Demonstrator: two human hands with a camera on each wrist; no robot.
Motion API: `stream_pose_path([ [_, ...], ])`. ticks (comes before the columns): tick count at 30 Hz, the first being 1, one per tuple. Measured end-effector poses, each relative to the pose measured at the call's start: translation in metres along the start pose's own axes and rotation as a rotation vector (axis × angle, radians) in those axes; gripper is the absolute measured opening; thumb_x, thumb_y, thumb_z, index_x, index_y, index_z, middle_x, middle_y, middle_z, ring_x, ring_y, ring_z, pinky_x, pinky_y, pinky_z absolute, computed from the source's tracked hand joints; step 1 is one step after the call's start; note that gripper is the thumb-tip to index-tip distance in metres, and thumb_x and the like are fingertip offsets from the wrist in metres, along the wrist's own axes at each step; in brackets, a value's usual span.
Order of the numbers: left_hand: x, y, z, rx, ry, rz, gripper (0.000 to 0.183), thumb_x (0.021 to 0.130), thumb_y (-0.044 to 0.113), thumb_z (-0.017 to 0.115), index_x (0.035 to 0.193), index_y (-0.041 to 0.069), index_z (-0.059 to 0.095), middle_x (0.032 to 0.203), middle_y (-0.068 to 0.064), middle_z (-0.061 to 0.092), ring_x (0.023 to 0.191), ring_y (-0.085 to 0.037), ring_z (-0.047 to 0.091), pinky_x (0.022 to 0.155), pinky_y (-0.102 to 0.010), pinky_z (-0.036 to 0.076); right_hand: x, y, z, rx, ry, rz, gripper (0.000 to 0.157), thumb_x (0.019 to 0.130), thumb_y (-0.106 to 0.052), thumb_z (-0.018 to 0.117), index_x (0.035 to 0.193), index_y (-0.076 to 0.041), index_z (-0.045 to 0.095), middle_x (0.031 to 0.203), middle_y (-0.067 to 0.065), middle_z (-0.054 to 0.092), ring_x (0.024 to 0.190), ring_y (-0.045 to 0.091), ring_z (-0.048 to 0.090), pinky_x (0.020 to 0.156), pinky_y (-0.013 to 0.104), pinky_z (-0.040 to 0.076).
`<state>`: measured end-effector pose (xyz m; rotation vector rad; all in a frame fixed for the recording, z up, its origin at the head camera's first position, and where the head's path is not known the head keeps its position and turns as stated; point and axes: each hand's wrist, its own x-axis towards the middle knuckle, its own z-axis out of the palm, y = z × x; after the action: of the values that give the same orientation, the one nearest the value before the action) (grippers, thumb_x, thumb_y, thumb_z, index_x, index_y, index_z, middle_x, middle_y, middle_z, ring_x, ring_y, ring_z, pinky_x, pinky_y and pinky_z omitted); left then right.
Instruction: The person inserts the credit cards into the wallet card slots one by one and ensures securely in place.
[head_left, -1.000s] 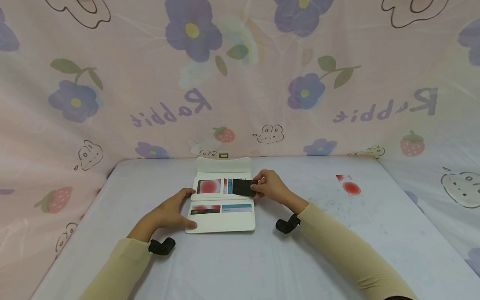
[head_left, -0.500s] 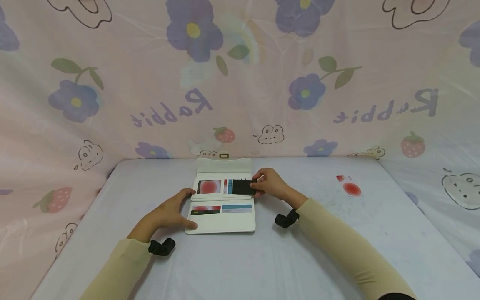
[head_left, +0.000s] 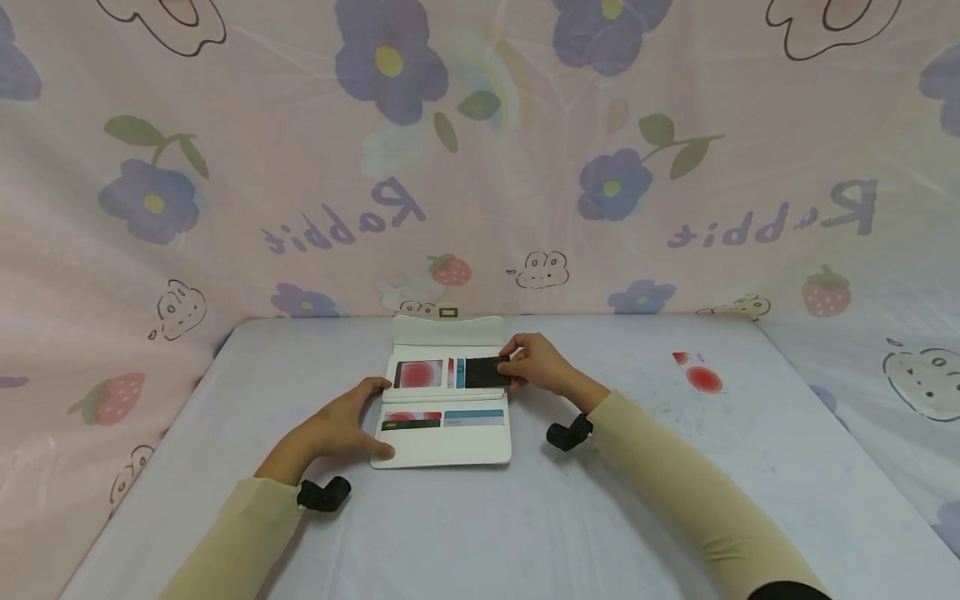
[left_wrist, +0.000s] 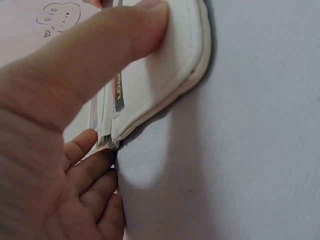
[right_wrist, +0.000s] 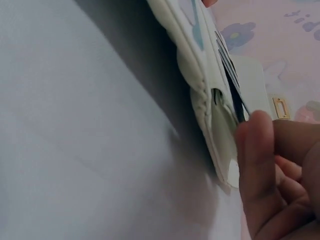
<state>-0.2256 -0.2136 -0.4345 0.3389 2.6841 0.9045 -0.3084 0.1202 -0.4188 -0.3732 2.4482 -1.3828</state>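
Observation:
A white wallet (head_left: 450, 447) lies unfolded on the table, with several cards in its slots. At its upper right, my right hand (head_left: 543, 365) pinches the right end of a black card (head_left: 483, 372) between thumb and fingers. The card lies flat along the slots on that side; the right wrist view shows its thin edge next to the slots. My left hand (head_left: 337, 427) spans the wallet's left side. Its thumb (left_wrist: 142, 30) rests on the lower panel, while the fingers touch the left edge near the fold. A card marked LOGO (left_wrist: 119, 92) shows in the lower panel.
A loose white card with a red circle (head_left: 704, 380) lies on the table (head_left: 630, 517) to the right. Behind the table hangs a patterned cloth (head_left: 495, 192). The wallet's gold clasp (head_left: 447, 312) stands at its far edge.
My right hand has moved slightly left with the black card, which now reaches less far past the wallet's right edge. The left hand and the wallet stay in place.

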Motion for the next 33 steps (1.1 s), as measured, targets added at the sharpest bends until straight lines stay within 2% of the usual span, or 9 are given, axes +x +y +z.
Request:
stream_pose_path([
  [5, -0.001, 0.002, -0.001, 0.001, 0.001, 0.014, 0.107, 0.061, 0.043, 0.089, 0.145, 0.013, 0.031, 0.152, -0.016, 0.036, 0.141, -0.037, 0.031, 0.112, -0.059, 0.028, -0.004, 0.002, -0.001, -0.1, 0.016, -0.048, 0.024, 0.088, -0.012, 0.068, 0.108, -0.003, 0.06, 0.067, 0.005, 0.068, 0.052, 0.012, 0.063, 0.051, 0.024, 0.049],
  [10, -0.001, 0.003, 0.0, 0.005, 0.002, 0.016, 0.107, 0.061, 0.043, 0.089, 0.145, 0.012, 0.031, 0.152, -0.016, 0.036, 0.141, -0.037, 0.032, 0.112, -0.06, 0.028, -0.011, 0.004, -0.004, -0.183, 0.002, -0.097, 0.031, 0.087, -0.014, 0.068, 0.116, -0.005, 0.058, 0.07, 0.005, 0.069, 0.058, 0.014, 0.065, 0.055, 0.025, 0.048],
  [19, -0.002, 0.001, -0.001, 0.018, 0.002, 0.009, 0.107, 0.061, 0.044, 0.089, 0.145, 0.013, 0.03, 0.152, -0.017, 0.035, 0.141, -0.037, 0.032, 0.111, -0.06, 0.029, -0.02, 0.006, -0.009, -0.152, -0.035, -0.091, 0.045, 0.082, -0.009, 0.071, 0.123, -0.004, 0.052, 0.08, 0.008, 0.067, 0.065, 0.022, 0.069, 0.061, 0.032, 0.058],
  [27, -0.001, -0.002, 0.0, 0.018, 0.005, 0.015, 0.108, 0.061, 0.045, 0.089, 0.145, 0.013, 0.03, 0.152, -0.016, 0.036, 0.141, -0.038, 0.032, 0.111, -0.06, 0.029, -0.022, 0.008, -0.013, -0.209, -0.034, -0.114, 0.046, 0.08, -0.01, 0.074, 0.121, -0.003, 0.054, 0.084, 0.008, 0.067, 0.065, 0.017, 0.067, 0.06, 0.029, 0.057],
  [33, 0.0, 0.0, 0.0, 0.015, 0.004, 0.016, 0.107, 0.061, 0.045, 0.089, 0.145, 0.013, 0.03, 0.152, -0.016, 0.035, 0.141, -0.037, 0.032, 0.111, -0.06, 0.029, -0.021, 0.012, -0.013, -0.264, -0.02, -0.122, 0.043, 0.08, -0.014, 0.074, 0.119, -0.008, 0.055, 0.087, 0.005, 0.067, 0.066, 0.013, 0.065, 0.061, 0.027, 0.054],
])
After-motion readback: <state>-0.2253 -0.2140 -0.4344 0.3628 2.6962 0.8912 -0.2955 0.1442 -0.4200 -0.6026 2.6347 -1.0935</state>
